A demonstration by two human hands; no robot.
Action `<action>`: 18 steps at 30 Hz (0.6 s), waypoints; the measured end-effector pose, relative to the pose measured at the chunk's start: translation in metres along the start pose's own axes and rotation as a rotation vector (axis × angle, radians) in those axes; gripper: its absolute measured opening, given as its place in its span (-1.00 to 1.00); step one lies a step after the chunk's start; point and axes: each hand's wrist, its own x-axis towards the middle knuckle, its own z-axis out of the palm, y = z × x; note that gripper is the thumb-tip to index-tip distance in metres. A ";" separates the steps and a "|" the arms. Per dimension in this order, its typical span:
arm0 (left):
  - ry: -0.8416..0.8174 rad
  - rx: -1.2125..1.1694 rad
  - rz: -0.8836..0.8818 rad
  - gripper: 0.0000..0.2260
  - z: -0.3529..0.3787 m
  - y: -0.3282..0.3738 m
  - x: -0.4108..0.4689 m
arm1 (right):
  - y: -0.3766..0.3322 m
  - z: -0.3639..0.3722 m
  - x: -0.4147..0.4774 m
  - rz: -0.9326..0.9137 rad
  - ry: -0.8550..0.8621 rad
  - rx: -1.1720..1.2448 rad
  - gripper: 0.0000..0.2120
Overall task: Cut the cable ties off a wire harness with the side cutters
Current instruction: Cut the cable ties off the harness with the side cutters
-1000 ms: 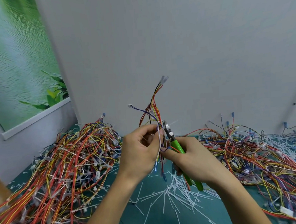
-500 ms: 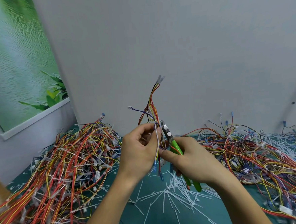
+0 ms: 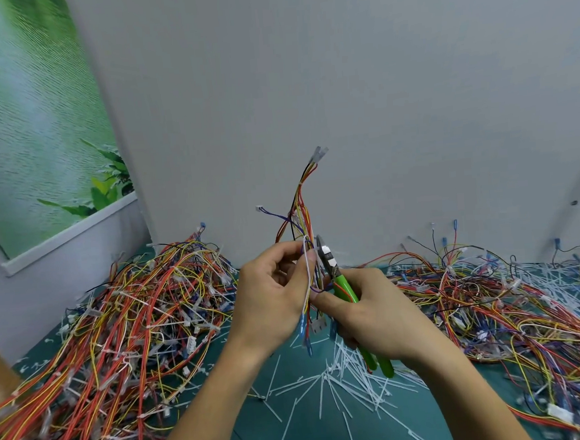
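Multicoloured wire harness (image 3: 302,205): held clear of the desk at centre frame. Its long axis is near vertical, with pale connectors at the top end and blue terminals hanging below the hands.

Left hand (image 3: 270,300): fingers curled, pinching the bundle at mid-length from the left side.

Green-handled side cutters (image 3: 333,271): just right of the bundle and touching or nearly touching it, nose pointing up and slightly left, almost parallel to the wires. Jaw opening cannot be told.

Right hand (image 3: 377,310): wrapped round the handles, thumb tip against the wires. It is the nearer hand to any tie.

Judgement: the nose must turn across the bundle to catch a tie only. Which tie is targeted cannot be told.

Surroundings: cut white cable ties (image 3: 343,370) strewn on the teal desk (image 3: 296,425). Harness piles lie at lower left (image 3: 117,318) and right (image 3: 510,300).
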 end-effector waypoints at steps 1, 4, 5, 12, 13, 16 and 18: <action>-0.009 -0.008 0.003 -0.91 0.000 0.000 0.000 | -0.002 0.000 -0.001 0.006 -0.011 0.001 -0.67; -0.035 -0.007 0.014 -0.89 -0.001 0.000 0.000 | -0.005 0.000 -0.002 0.011 -0.029 -0.019 -0.70; -0.042 -0.008 0.017 -0.89 -0.001 -0.001 0.000 | -0.004 0.000 -0.002 0.011 -0.024 -0.032 -0.70; -0.054 -0.024 0.034 -0.89 0.001 0.001 -0.001 | 0.000 -0.002 0.000 0.038 0.037 -0.036 -0.62; -0.052 -0.025 0.033 -0.89 0.002 0.000 -0.001 | 0.000 -0.002 0.000 0.046 0.031 -0.027 -0.64; -0.051 -0.025 0.028 -0.91 0.001 0.000 -0.001 | -0.004 -0.002 -0.001 0.038 -0.001 -0.039 -0.71; -0.053 -0.019 0.019 -0.91 0.001 -0.001 -0.001 | -0.006 -0.002 -0.002 0.025 -0.012 -0.033 -0.71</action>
